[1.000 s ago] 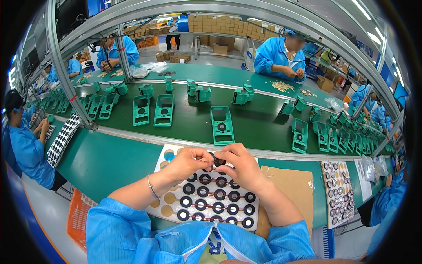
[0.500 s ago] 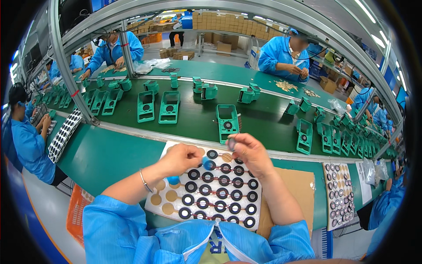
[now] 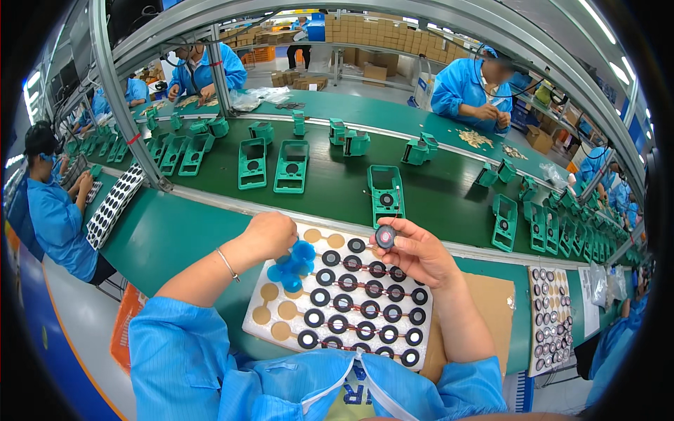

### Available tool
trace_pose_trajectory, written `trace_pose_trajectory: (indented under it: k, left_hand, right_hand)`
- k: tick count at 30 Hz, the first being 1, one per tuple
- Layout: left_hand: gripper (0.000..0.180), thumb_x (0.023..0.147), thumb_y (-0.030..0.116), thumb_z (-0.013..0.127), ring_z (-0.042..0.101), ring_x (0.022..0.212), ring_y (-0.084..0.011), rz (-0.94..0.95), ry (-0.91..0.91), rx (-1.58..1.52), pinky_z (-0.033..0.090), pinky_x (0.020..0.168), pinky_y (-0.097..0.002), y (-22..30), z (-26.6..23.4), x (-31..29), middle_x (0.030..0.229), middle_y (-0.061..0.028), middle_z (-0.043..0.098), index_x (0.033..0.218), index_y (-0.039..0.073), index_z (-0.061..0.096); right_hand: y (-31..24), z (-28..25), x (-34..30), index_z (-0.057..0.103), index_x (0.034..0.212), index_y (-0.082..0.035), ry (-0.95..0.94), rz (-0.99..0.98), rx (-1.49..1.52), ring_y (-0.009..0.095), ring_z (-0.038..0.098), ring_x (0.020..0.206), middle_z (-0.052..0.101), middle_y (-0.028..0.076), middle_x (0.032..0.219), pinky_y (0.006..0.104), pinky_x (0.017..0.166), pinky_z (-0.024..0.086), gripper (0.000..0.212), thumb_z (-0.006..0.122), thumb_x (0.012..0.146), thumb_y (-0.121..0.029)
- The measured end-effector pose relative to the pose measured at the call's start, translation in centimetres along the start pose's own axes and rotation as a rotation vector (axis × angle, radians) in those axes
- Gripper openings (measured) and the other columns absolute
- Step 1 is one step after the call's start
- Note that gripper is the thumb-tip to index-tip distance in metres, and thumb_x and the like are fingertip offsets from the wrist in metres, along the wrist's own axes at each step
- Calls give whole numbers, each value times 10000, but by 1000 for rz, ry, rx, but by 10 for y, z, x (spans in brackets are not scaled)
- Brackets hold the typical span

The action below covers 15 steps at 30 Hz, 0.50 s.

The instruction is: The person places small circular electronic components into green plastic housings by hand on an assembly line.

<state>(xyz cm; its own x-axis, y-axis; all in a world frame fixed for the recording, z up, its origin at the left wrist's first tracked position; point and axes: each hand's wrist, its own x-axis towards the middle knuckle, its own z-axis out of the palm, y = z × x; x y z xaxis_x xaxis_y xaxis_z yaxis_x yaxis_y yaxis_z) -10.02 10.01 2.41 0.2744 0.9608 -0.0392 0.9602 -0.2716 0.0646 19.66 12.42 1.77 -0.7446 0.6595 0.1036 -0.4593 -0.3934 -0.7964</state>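
Observation:
My right hand (image 3: 425, 257) pinches a small round black speaker (image 3: 385, 237) between thumb and fingers, its face turned toward me. A thin wire seems to rise from it. My left hand (image 3: 272, 235) is curled, over the left part of the white foam tray (image 3: 263, 337); its fingertips are mostly hidden. Just beneath it lies a cluster of translucent blue round films (image 3: 291, 268). Rows of black ring-shaped speakers (image 3: 342, 303) joined by reddish wires fill the tray, and bare tan round recesses (image 3: 269, 292) show along its left side.
Beyond the tray, a green housing (image 3: 386, 198) with a speaker inside stands on the dark green conveyor (image 3: 323, 189). More green housings (image 3: 291, 167) line it. Brown cardboard (image 3: 484, 302) lies right of the tray, and another speaker tray (image 3: 550, 319) farther right. Co-workers (image 3: 472, 91) sit around.
My left hand has moved left, and the blue film near its fingers is now among the clustered blue films. The speaker in my right hand has turned to face me. The whole view has shifted.

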Motion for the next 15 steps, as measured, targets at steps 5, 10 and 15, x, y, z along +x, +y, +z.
trace_pose_trajectory:
  k: [5,10,15]
  left_hand:
    - [155,732,154,639,610,717,-271,-218,383,-381,478,659,-357,-42,-10,42,767,-134,634,805,17,644]
    - [231,755,156,644,608,665,-223,-435,524,-350,478,586,-333,-128,53,118,728,-134,626,881,-35,614]
    - [214,767,131,663,554,477,-205,-662,289,-869,413,416,-342,-131,70,154,587,-125,576,721,-60,578]
  right_hand:
    - [1,3,0,431,1228,4,61,-34,-65,169,574,900,560,130,1060,255,760,501,403,568,859,-82]
    - [11,-1,4,473,1174,6,209,-176,-307,128,557,854,585,84,981,244,717,466,371,602,841,-93]
    - [15,-12,5,521,1115,-2,334,-331,-476,103,532,806,601,71,975,245,724,446,320,606,848,-155]
